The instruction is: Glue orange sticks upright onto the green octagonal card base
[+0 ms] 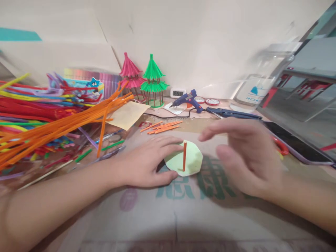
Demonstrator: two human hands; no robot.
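A pale green paper disc (193, 161) lies on the cardboard sheet (162, 213) in front of me, with a short orange stick (184, 155) standing upright on it. My left hand (147, 162) rests on the cardboard with its fingers and thumb touching the disc's left edge. My right hand (244, 154) hovers just right of the disc, blurred, fingers stretched out and apart, holding nothing.
A big heap of coloured pipe cleaners (44, 119) fills the left. Cut orange sticks (162, 127) lie behind the disc. A pink (130, 75) and a green (153, 80) paper pagoda, a blue glue gun (187, 99), a phone (296, 143) and a jar (265, 77) stand behind and right.
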